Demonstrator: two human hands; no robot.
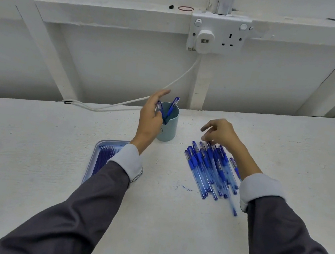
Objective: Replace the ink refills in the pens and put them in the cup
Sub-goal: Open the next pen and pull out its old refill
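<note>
Pen [159, 106] perhaps touching half-open left grip [152, 115]

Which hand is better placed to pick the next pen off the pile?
The right hand. Its fingertips touch the far end of the pen pile, while the left hand is over at the cup, away from the pile.

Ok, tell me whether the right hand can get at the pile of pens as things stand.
Probably yes. The right hand hovers at the far end of the pile of pens, fingers above the caps, with nothing between. The left hand is at the cup, out of the way.
</note>
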